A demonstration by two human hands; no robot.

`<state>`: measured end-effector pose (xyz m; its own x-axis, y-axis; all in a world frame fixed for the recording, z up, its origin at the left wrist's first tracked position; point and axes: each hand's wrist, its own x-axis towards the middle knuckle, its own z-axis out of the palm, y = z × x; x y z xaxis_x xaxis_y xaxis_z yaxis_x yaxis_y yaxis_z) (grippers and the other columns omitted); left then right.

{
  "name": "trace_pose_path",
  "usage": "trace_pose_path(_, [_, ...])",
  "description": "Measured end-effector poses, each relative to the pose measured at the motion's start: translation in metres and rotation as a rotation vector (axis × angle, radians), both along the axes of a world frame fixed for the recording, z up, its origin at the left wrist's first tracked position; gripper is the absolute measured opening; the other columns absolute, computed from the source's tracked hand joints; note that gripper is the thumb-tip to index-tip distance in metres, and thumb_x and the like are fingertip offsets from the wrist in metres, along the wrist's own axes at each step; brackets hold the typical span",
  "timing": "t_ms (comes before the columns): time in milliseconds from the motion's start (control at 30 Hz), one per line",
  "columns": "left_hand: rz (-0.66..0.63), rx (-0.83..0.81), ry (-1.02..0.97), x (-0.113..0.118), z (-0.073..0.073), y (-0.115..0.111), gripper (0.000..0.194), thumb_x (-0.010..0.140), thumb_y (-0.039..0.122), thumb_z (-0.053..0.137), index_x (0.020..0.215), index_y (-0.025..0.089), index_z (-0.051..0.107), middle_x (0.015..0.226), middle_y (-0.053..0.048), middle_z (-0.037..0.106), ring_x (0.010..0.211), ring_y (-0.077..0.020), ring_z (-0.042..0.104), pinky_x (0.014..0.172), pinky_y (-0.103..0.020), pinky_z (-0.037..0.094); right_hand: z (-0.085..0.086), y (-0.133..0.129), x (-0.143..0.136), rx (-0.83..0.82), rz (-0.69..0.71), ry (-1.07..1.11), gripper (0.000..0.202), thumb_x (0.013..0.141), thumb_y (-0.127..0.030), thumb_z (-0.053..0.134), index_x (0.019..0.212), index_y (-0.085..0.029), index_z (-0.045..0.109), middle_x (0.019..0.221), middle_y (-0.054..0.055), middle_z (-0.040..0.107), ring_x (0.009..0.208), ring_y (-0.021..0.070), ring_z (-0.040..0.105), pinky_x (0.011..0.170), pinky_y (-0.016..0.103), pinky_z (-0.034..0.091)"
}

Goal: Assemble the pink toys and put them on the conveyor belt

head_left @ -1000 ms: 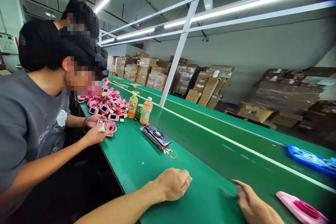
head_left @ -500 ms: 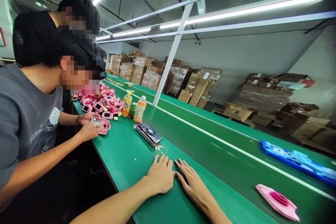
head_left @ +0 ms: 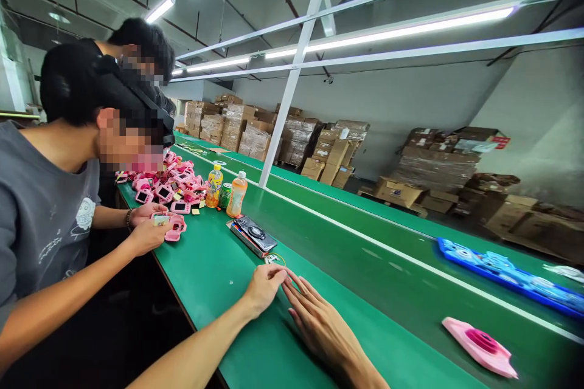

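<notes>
My left hand is curled near the front edge of the green work surface, its thumb against the fingertips of my right hand. Whether anything small sits in the left fingers is hidden. My right hand reaches in palm down, fingers stretched out and nothing in them. Just beyond my left hand lie small white parts with a yellow loop, beside a flat box topped by a black and silver packet. A pink camera-shaped toy shell lies off to the right.
At left, a co-worker handles a pink shell beside a pile of pink toy cameras. Two drink bottles and a green can stand nearby. A blue tray holds blue pieces. A white post rises beyond.
My left hand has gone from lying flat with fingers spread to curled, its thumb now meeting my right fingertips. My right hand has shifted slightly left. The view has tilted a little.
</notes>
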<state>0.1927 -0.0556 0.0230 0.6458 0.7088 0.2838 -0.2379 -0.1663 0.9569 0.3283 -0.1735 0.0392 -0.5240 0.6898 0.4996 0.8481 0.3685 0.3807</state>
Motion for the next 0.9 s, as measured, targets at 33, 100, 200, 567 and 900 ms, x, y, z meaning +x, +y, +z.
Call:
trace_pose_path(33, [-0.018,-0.006,-0.016,-0.001,0.001,-0.001,0.036,0.089,0.043,0.056,0.095,0.014,0.075,0.099,-0.010,0.077,0.096,-0.0242,0.070,0.094,-0.038,0.054,0.000,0.000,-0.001,-0.009,0.005,-0.012,0.056,0.095,-0.015,0.049,0.151,-0.017,0.045,0.148,0.010,0.053,0.142,0.0248,0.044,0.117,0.042,0.046])
trace_pose_path(100, [-0.043,-0.021,-0.041,-0.003,0.004,-0.001,0.033,0.087,0.040,0.055,0.087,0.014,0.075,0.093,-0.009,0.077,0.092,-0.0241,0.069,0.093,-0.038,0.054,0.001,0.001,-0.004,-0.019,0.004,-0.044,0.055,0.095,-0.015,0.049,0.150,-0.015,0.046,0.147,0.010,0.054,0.141,0.0263,0.046,0.114,0.044,0.048])
trace_pose_path(200, [-0.049,-0.046,-0.066,-0.005,0.006,-0.002,0.032,0.085,0.038,0.054,0.083,0.014,0.075,0.087,-0.008,0.076,0.088,-0.0237,0.069,0.090,-0.038,0.054,0.001,0.002,-0.007,-0.018,-0.011,-0.077,0.054,0.095,-0.014,0.047,0.149,-0.014,0.047,0.145,0.011,0.055,0.139,0.0275,0.048,0.112,0.046,0.051])
trace_pose_path(567, [0.003,-0.118,-0.085,-0.004,0.006,0.001,0.023,0.079,0.034,0.056,0.076,0.015,0.069,0.076,-0.005,0.071,0.079,-0.0197,0.066,0.082,-0.032,0.052,-0.004,0.008,-0.012,-0.067,-0.034,0.004,0.054,0.097,-0.017,0.046,0.151,-0.016,0.044,0.147,0.010,0.055,0.140,0.0252,0.048,0.116,0.046,0.045])
trace_pose_path(900, [0.134,-0.121,-0.067,0.003,0.001,0.001,0.025,0.077,0.039,0.062,0.065,0.019,0.054,0.059,0.002,0.056,0.059,-0.0136,0.052,0.062,-0.026,0.042,-0.017,0.016,-0.022,0.075,-0.047,-0.156,0.046,0.097,-0.025,0.050,0.140,-0.007,0.055,0.135,0.016,0.065,0.134,0.0286,0.055,0.116,0.046,0.041])
